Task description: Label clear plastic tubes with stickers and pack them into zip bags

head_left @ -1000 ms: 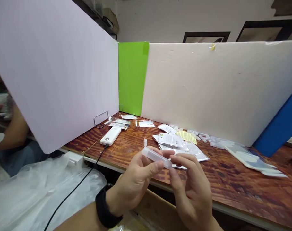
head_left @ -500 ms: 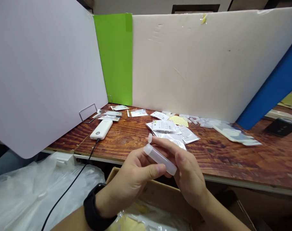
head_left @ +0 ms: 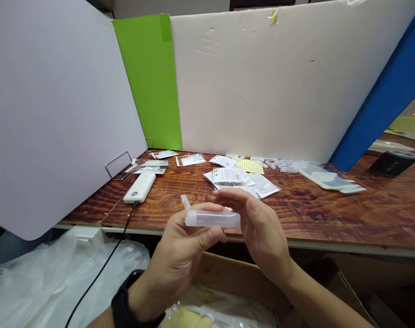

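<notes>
Above the cardboard box [head_left: 228,273], the left hand [head_left: 175,259] curls its fingers around a translucent plastic flip-cap tube [head_left: 212,219], thumb pressed beneath, while the right hand's [head_left: 262,232] loosely parted fingers arch just over it.

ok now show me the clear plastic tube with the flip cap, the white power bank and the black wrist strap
clear plastic flip-cap tube [head_left: 212,219], head view, on the middle of its body
white power bank [head_left: 139,187], head view, on its top face
black wrist strap [head_left: 122,305], head view, on the band's outer side
</notes>
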Available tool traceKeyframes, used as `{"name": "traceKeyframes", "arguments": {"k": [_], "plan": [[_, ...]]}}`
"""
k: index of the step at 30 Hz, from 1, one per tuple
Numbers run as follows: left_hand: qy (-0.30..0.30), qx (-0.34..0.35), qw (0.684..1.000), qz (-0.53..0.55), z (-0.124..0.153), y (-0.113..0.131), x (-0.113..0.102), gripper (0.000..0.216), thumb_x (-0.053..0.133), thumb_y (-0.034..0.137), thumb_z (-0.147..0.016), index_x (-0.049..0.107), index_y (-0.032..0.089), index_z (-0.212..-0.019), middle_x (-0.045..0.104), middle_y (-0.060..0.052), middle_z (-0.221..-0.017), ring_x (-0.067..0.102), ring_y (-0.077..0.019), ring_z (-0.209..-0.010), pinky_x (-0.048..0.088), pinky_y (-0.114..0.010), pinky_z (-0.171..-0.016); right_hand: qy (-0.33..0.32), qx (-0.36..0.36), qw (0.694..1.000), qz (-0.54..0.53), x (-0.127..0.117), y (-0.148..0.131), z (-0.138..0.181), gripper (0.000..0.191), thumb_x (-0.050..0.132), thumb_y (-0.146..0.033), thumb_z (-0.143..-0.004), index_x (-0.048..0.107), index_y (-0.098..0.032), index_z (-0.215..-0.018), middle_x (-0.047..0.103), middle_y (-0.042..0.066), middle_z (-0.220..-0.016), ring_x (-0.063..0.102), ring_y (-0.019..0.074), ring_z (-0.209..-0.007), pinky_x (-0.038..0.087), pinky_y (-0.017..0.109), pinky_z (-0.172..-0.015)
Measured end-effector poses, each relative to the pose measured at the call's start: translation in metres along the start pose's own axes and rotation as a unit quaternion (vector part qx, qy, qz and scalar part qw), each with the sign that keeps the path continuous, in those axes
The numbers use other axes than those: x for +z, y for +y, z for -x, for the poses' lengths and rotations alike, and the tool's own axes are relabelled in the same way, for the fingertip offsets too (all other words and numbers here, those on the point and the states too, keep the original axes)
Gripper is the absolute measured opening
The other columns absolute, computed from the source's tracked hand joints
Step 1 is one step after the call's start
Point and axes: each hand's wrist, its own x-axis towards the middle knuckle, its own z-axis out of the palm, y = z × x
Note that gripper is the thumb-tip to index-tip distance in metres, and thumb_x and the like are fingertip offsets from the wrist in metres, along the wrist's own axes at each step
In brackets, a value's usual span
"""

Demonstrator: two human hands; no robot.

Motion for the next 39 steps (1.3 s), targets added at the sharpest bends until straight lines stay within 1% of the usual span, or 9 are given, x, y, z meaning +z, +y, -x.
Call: {"name": "traceKeyframes", "arguments": {"k": [3, 6, 8, 13, 18, 22, 27, 31, 39], "plan": [[0.053, 0.019, 0.998, 0.009, -0.0002, 0.0032, 0.0015, 0.025, 0.084, 0.025, -0.064, 0.075, 0.021, -0.087, 0.072, 0.000, -0.080, 0.062, -0.0076, -0.067, 0.050, -0.014, -0.069, 0.040, -0.060, 0.996, 0.046, -0.0003, 0.0008, 0.0008, 0.022, 0.044, -0.031, -0.097, 0.064, -0.025, -0.105, 0.062, 0.004, -0.101, 0.058, 0.0183, -0.096, 0.049, 0.030, -0.084], [0.086, 0.023, 0.996, 0.015, 0.0006, 0.0044, 0.0026, 0.029, 0.087, 0.026, -0.058, 0.076, 0.022, -0.084, 0.072, 0.000, -0.076, 0.061, -0.0083, -0.065, 0.050, -0.015, -0.065, 0.031, -0.110, 0.989, 0.094, -0.0014, -0.0022, 0.0029, 0.015, 0.051, -0.021, -0.093, 0.062, -0.025, -0.101, 0.060, 0.002, -0.092, 0.057, 0.0158, -0.088, 0.050, 0.025, -0.075], [0.097, 0.021, 0.995, 0.018, 0.0014, 0.0043, 0.0031, 0.030, 0.088, 0.025, -0.056, 0.076, 0.023, -0.084, 0.070, 0.000, -0.073, 0.060, -0.0085, -0.064, 0.049, -0.015, -0.063, 0.010, -0.120, 0.987, 0.106, -0.0015, -0.0033, 0.0043, 0.022, 0.053, -0.016, -0.090, 0.060, -0.025, -0.109, 0.060, 0.002, -0.093, 0.058, 0.0156, -0.085, 0.051, 0.027, -0.075], [0.091, 0.012, 0.996, 0.020, 0.0016, 0.0030, 0.0046, 0.027, 0.087, 0.022, -0.057, 0.076, 0.023, -0.082, 0.069, 0.001, -0.076, 0.059, -0.0086, -0.065, 0.049, -0.017, -0.065, -0.029, -0.137, 0.985, 0.101, 0.0013, -0.0013, 0.0036, 0.038, 0.056, -0.011, -0.088, 0.054, -0.026, -0.123, 0.063, 0.003, -0.094, 0.061, 0.0171, -0.086, 0.053, 0.031, -0.076], [0.091, -0.008, 0.996, 0.012, 0.0002, 0.0011, 0.0044, 0.028, 0.087, 0.026, -0.057, 0.076, 0.025, -0.083, 0.070, 0.001, -0.075, 0.057, -0.0078, -0.065, 0.046, -0.015, -0.059, -0.007, -0.148, 0.984, 0.097, 0.0009, -0.0002, 0.0020, 0.027, 0.059, -0.012, -0.087, 0.060, -0.025, -0.111, 0.063, 0.002, -0.093, 0.061, 0.0149, -0.081, 0.054, 0.026, -0.068], [0.074, -0.022, 0.997, 0.019, 0.0000, -0.0003, 0.0039, 0.026, 0.084, 0.033, -0.062, 0.076, 0.024, -0.085, 0.070, -0.001, -0.078, 0.056, -0.0090, -0.064, 0.045, -0.018, -0.060, 0.017, -0.142, 0.981, 0.133, 0.0002, 0.0010, 0.0030, 0.015, 0.062, -0.021, -0.087, 0.061, -0.023, -0.102, 0.063, 0.003, -0.087, 0.062, 0.0175, -0.076, 0.054, 0.033, -0.069], [0.084, -0.046, 0.994, 0.043, 0.0010, -0.0015, 0.0051, 0.020, 0.081, 0.035, -0.068, 0.073, 0.017, -0.074, 0.060, 0.001, -0.060, 0.050, -0.0065, -0.056, 0.044, -0.017, -0.059, 0.020, -0.200, 0.959, 0.199, 0.0013, -0.0034, 0.0005, 0.008, 0.064, -0.019, -0.085, 0.060, -0.021, -0.092, 0.064, 0.001, -0.075, 0.061, 0.0157, -0.067, 0.052, 0.030, -0.063], [0.104, -0.053, 0.990, 0.085, 0.0026, -0.0010, 0.0078, 0.019, 0.081, 0.032, -0.068, 0.069, 0.017, -0.067, 0.059, 0.002, -0.060, 0.049, -0.0055, -0.055, 0.044, -0.016, -0.056, -0.001, -0.238, 0.948, 0.211, 0.0010, -0.0053, -0.0008, 0.020, 0.059, -0.006, -0.086, 0.060, -0.021, -0.100, 0.065, 0.001, -0.078, 0.060, 0.0155, -0.071, 0.050, 0.028, -0.064], [0.141, -0.042, 0.988, 0.053, 0.0054, 0.0013, 0.0069, 0.025, 0.083, 0.033, -0.065, 0.064, 0.016, -0.062, 0.054, 0.003, -0.056, 0.046, -0.0061, -0.053, 0.042, -0.017, -0.054, 0.057, -0.232, 0.957, 0.165, -0.0001, -0.0020, 0.0045, 0.038, 0.056, 0.001, -0.080, 0.053, -0.024, -0.109, 0.048, -0.002, -0.070, 0.050, 0.0172, -0.069, 0.043, 0.035, -0.066]]}}
